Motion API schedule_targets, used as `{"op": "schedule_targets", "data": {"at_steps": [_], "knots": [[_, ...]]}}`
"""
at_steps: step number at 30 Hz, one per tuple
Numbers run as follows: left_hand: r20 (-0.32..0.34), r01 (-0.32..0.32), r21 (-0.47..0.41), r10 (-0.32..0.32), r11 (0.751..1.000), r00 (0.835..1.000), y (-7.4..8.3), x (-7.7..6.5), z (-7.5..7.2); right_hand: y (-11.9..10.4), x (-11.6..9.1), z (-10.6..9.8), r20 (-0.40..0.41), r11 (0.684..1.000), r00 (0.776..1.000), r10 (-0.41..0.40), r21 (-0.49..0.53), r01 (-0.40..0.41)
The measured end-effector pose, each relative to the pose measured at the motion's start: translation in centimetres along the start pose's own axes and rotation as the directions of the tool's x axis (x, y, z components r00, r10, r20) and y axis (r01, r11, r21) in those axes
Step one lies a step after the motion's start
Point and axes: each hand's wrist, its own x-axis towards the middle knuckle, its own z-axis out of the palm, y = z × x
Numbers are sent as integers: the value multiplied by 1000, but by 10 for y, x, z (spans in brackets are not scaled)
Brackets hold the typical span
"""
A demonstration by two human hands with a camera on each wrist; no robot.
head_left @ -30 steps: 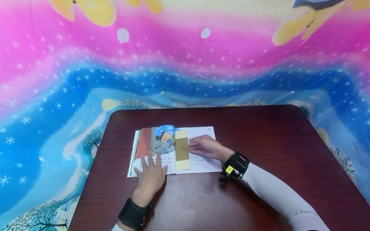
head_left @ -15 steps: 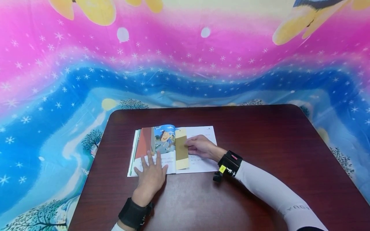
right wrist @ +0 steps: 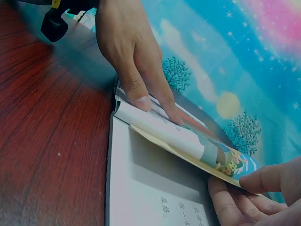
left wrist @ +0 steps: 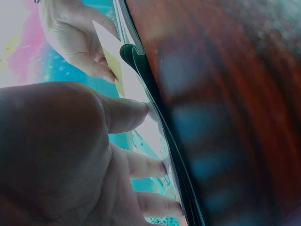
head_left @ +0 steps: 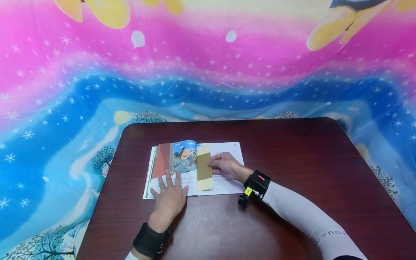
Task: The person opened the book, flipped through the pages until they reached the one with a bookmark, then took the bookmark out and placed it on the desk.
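An open picture book [head_left: 225,147] lies on the dark wooden table. Along the fold, on its right page, lies a tan and cream bookmark [head_left: 204,167], a long flat strip. My left hand [head_left: 169,198] rests with straight, spread fingers on the lower left page. From the right, my right hand [head_left: 227,166] pinches the bookmark's right edge between thumb and fingers. In the right wrist view the strip's edge [right wrist: 188,162] is raised off the page, with the right hand's fingers [right wrist: 225,202] beneath it. The left wrist view also shows the strip [left wrist: 113,66] tilted up.
The brown table [head_left: 292,151] extends around the book on all sides. Behind it hangs a pink and blue cloth [head_left: 208,72] printed with snowflakes and trees. Black straps with small devices [head_left: 258,184] sit on both wrists.
My right hand has moved a little left and now pinches the bookmark's edge. The left hand and the book have stayed in place.
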Motion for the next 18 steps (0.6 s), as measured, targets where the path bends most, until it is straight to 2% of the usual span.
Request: {"op": "schedule_targets", "data": {"at_steps": [8,18], "knots": [[1,3,-6,-3,1000,1000,0,0,0,-1,-5,-13,-51,1000,999,14,5,-14],[2,-2,-16,2,1000,1000,-2,-1,-1,-2,-21,-37,-52,1000,999,16,-18,-17]]}}
